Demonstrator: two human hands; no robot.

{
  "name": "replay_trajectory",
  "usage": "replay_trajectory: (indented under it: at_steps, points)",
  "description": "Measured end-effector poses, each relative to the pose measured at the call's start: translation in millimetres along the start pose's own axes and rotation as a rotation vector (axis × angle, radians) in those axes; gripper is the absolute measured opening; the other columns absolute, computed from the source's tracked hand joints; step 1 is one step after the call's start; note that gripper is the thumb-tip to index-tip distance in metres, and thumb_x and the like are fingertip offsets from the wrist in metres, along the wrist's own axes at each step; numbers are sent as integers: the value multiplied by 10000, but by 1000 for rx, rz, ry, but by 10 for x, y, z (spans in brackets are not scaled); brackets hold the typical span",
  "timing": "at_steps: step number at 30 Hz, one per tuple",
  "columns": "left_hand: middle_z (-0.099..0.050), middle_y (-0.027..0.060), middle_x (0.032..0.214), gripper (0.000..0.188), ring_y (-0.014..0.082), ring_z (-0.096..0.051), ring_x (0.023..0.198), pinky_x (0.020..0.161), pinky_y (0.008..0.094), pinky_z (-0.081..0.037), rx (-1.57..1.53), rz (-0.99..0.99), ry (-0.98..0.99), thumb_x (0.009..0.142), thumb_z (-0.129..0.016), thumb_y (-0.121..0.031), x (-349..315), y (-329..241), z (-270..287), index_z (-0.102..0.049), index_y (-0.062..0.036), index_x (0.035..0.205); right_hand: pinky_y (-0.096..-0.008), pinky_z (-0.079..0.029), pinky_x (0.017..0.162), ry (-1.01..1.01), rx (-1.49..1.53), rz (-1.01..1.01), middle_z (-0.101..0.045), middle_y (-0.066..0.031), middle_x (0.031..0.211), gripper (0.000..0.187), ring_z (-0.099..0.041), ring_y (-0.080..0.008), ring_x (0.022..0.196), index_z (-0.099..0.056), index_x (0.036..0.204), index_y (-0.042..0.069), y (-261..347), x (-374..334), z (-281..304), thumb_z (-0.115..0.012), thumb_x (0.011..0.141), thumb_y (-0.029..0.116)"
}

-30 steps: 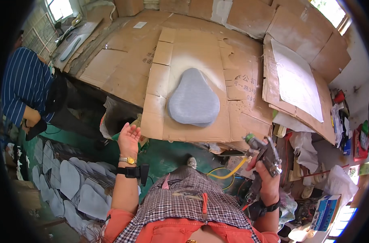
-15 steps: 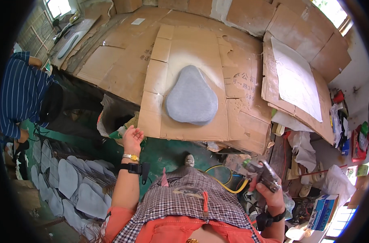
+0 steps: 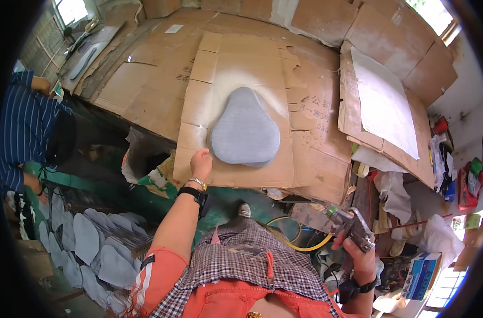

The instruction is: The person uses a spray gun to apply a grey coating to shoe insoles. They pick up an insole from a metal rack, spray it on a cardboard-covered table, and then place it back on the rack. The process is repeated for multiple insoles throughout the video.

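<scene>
A grey pear-shaped pad (image 3: 245,129) lies on a cardboard sheet (image 3: 236,74) dusted with pale spray. My left hand (image 3: 201,163) reaches up to the pad's lower left edge, fingers apart, touching or almost touching it; a black watch and a bracelet sit on its wrist. My right hand (image 3: 356,250) hangs low at the right, closed around a metal spray gun (image 3: 352,226) with a yellow hose (image 3: 294,241) looping from it. The gun points up and left, well away from the pad.
More cardboard sheets cover the work surface, one with a white sheet (image 3: 383,103) on it. Several grey pads (image 3: 85,246) lie stacked at lower left. A person in a striped blue shirt (image 3: 27,124) bends at the left. Clutter and a blue box (image 3: 420,275) fill the right.
My left hand rose from below the cardboard's edge up to the pad. My right hand with the spray gun dropped lower and to the right.
</scene>
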State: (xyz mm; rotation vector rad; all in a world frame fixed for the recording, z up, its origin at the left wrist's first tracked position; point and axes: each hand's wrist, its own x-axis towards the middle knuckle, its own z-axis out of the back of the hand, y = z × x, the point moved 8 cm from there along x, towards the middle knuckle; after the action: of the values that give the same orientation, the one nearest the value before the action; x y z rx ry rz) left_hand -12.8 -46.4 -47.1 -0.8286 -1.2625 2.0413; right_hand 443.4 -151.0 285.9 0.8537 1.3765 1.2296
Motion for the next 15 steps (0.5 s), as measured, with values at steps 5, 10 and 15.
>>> replay_trajectory:
  at_steps: [5, 10, 15]
  points:
    - [-640, 133, 938, 386, 291, -603, 886, 803, 384, -493, 393, -111, -56, 762, -579, -94, -80, -547, -124, -591, -54, 1145, -301, -476, 681, -60, 45, 159, -606, -101, 806, 670, -589, -168, 703, -387, 1341, -12, 152, 259, -80, -694, 795, 225]
    - [-595, 154, 1084, 415, 348, -534, 1037, 899, 429, -452, 630, -134, -44, 767, -588, -103, -102, -596, -306, -576, -85, 1181, -297, -483, 680, 134, -5, 70, -606, -98, 823, 655, -592, -166, 719, -390, 1344, -16, 70, 285, -63, -690, 802, 197]
    - [-563, 144, 1124, 396, 335, -521, 1055, 905, 417, -449, 706, -179, -120, 788, -590, -116, -165, -707, -331, -571, -85, 1182, -290, -478, 680, 80, 4, 88, -605, -90, 823, 643, -591, -162, 726, -400, 1345, 5, 84, 474, -46, -689, 799, 185]
